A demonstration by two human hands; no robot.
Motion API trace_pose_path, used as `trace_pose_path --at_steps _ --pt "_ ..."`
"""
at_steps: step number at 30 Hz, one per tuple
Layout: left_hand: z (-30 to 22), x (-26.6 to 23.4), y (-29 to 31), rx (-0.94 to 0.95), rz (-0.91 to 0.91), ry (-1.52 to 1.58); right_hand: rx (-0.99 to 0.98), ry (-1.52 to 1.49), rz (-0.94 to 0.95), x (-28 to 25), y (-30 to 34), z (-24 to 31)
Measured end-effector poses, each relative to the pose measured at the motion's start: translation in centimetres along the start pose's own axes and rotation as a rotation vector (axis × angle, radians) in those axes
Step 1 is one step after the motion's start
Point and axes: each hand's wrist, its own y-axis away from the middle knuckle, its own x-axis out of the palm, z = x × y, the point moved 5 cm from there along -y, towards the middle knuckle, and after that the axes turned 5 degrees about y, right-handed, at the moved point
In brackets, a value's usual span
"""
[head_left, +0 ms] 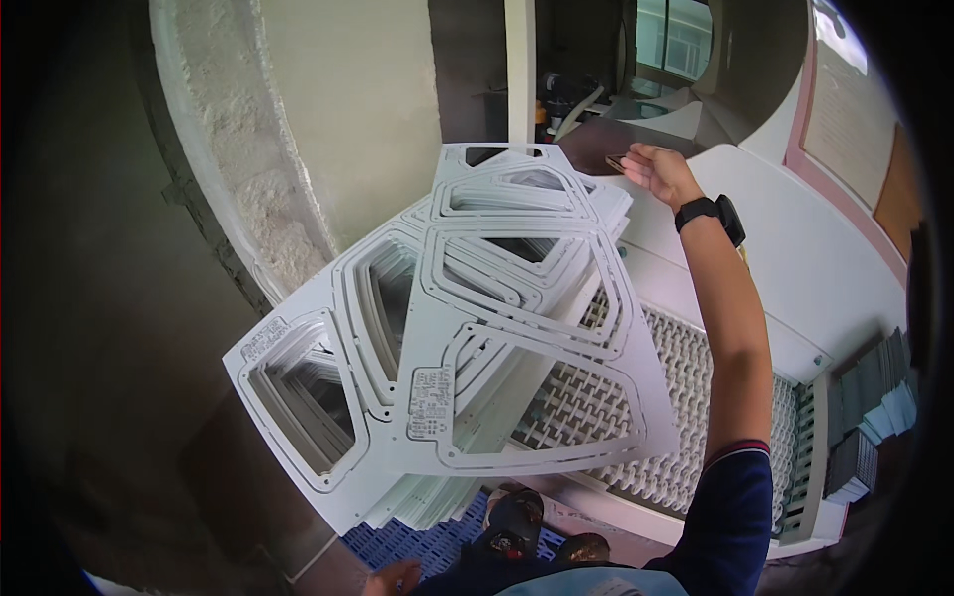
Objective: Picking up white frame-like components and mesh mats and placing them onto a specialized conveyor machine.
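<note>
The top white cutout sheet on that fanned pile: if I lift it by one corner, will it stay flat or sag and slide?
The top sheet looks thin, with large openings leaving narrow frames, so it would probably flex. It likely feels light for its size. The pile is fanned unevenly and overhangs the slatted table, so a push may shift neighbouring sheets.

**Labels and boards**

Two small labels sit on the white sheets. Each is a grey block of tiny print. One label [430, 402] is on the top sheet, low down, far below and left of the right hand [660, 171] and its fingers [628, 159]. The other label [263, 338] is on the left sheet, farther left still. A pale board [845, 109] with a pink edge hangs on the wall, right of the fingers. A brown board [899, 194] hangs beside it.
</note>
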Motion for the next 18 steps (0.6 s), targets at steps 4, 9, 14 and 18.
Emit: trace_pose_path --at_steps 4,9,14,18 --pt "-7.1 1.8 0.7 0.162 0.094 -0.451 -0.057 0.376 -0.015 -4.0 10.6 3.8" --pt "-11.7 4.4 0.0 0.484 0.204 -0.477 -0.008 0.927 0.078 -9.7 25.6 3.7" --pt "-14.5 9.2 -0.9 0.671 0.282 -0.472 0.05 1.328 0.298 -15.3 45.4 -4.9" --pt "-18.5 14.7 -1.6 1.036 0.382 -0.548 0.535 1.322 0.381 -21.7 64.0 -17.9"
